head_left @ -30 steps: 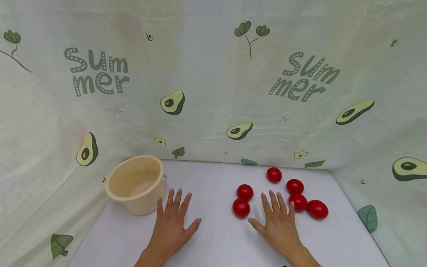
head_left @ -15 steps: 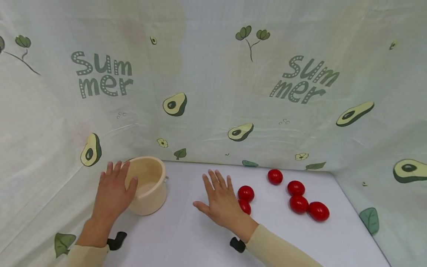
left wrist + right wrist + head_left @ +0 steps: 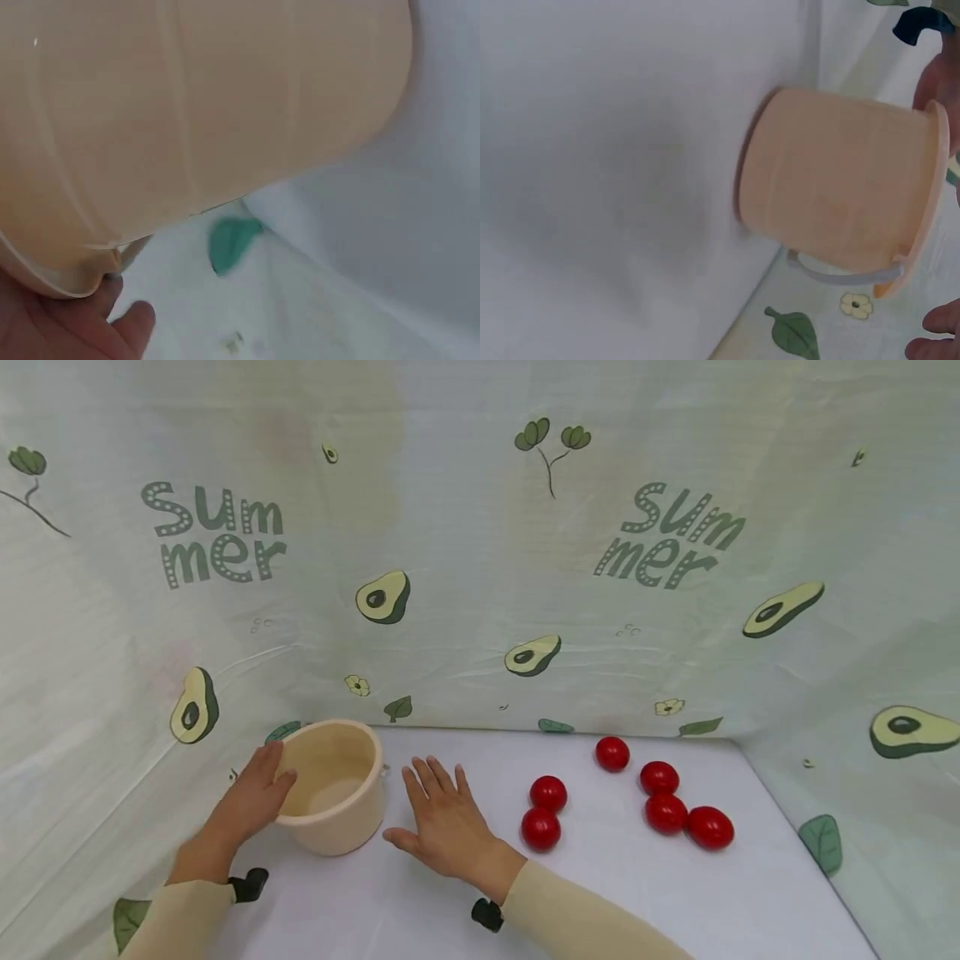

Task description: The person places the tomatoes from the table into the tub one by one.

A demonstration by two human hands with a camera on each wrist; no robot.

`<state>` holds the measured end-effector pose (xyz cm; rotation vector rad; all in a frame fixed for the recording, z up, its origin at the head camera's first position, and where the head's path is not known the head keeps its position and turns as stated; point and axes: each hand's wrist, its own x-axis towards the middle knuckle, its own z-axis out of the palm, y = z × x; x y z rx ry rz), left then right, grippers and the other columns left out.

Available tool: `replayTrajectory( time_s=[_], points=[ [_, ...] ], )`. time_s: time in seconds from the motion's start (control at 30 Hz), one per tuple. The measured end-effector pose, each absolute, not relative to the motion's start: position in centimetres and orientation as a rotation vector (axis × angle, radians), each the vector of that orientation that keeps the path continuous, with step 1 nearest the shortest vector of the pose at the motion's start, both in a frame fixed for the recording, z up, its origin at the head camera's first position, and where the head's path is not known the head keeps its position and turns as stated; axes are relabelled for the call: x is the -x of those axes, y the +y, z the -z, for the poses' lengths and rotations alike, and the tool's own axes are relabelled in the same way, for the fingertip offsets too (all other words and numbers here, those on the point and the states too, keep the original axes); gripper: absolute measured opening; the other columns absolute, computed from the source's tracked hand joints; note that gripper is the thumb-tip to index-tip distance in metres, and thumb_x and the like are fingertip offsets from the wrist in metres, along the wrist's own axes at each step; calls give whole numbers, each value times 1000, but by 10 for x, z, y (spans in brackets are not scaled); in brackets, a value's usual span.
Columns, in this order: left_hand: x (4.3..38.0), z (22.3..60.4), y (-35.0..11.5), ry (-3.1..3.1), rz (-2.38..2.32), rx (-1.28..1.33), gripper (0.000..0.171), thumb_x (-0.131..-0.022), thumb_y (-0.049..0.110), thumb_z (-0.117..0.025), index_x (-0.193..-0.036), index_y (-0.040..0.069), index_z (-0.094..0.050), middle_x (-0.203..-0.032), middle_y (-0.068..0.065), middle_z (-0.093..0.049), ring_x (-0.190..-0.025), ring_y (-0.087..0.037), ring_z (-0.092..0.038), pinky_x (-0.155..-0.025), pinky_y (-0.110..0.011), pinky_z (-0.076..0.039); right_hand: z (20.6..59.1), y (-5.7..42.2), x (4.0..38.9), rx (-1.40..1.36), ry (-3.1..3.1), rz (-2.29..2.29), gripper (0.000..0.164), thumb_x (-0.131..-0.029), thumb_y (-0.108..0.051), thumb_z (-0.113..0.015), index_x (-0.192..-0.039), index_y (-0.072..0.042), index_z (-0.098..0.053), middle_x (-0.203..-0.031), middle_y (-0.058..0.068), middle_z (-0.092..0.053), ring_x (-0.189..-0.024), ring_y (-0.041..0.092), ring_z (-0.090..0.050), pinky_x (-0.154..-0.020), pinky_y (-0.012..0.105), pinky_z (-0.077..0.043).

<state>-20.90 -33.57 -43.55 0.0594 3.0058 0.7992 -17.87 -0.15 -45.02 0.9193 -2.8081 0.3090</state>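
Note:
A cream plastic bucket [image 3: 337,818] with a pale handle [image 3: 847,277] stands upright at the left of the white table. My left hand [image 3: 243,797] is at its left rim, thumb over the opening; in the left wrist view that hand's fingers [image 3: 135,326] curl beneath the rim beside the handle joint. To the right of the bucket my right hand [image 3: 446,827] hovers above the table, fingers spread, holding nothing. In the right wrist view its fingertips [image 3: 937,337] show at the edge, apart from the bucket.
Two shiny red egg-shaped things [image 3: 542,829] lie right of centre, touching in this view. Several more red ones [image 3: 666,814] lie farther right. A pale cloth [image 3: 450,527] printed with avocados and lettering hangs behind and along both sides of the white table [image 3: 600,893].
Both hands have moved left from above the table's middle. The left hand has come to the bucket's rim; the right hand has come near its right side. The red things have stayed put.

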Motion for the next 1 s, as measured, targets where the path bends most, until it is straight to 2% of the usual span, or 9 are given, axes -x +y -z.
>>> replayTrajectory(
  time_s=[0.13,0.23,0.4,0.6,0.77,0.9,1.0],
  points=[
    [189,438,-282,3087,-753,-105,71,-111,27,-41,-160,-18,-15,-167,-41,-13,-156,-61,-6,-125,-72,-14,451,21,181,-841,-2825,-469,87,-104,-67,-48,-165,-7,-33,-172,13,-31,-161,36,-26,-126,66,-25],
    [171,438,-240,3147,-763,-146,68,-109,22,-45,-156,-21,-23,-165,-43,-21,-154,-63,-11,-123,-74,-17,449,40,179,-788,-2837,-570,87,-104,-65,-50,-165,-5,-33,-173,13,-31,-161,37,-25,-127,67,-22],
    [149,435,-182,3210,-754,-246,64,-107,19,-51,-154,-21,-33,-161,-42,-31,-153,-61,-19,-121,-75,-23,444,68,173,-731,-2833,-661,85,-105,-58,-55,-163,-1,-34,-171,17,-34,-160,39,-27,-126,69,-21],
    [133,435,-136,3193,-796,-270,63,-109,22,-50,-154,-20,-34,-162,-41,-31,-155,-59,-20,-121,-74,-25,441,102,167,-740,-2846,-702,75,-107,-49,-55,-159,4,-41,-166,21,-40,-158,40,-31,-124,73,-21],
    [128,429,-123,3164,-747,-303,64,-111,26,-48,-158,-15,-32,-165,-36,-30,-157,-53,-22,-121,-77,-19,443,128,174,-772,-2854,-696,70,-108,-43,-56,-159,4,-41,-165,22,-41,-158,39,-33,-125,70,-23],
    [145,428,-143,3091,-706,-432,66,-112,33,-48,-164,-4,-29,-171,-24,-29,-161,-43,-21,-121,-80,-9,445,137,180,-793,-2860,-707,69,-109,-42,-56,-159,3,-41,-165,20,-42,-158,37,-33,-126,68,-22],
    [160,434,-163,3027,-715,-510,69,-112,39,-48,-166,1,-26,-174,-18,-25,-163,-39,-17,-124,-76,-9,445,138,180,-816,-2859,-692,69,-108,-42,-56,-159,2,-42,-166,17,-43,-158,34,-33,-127,66,-22]
  ],
)
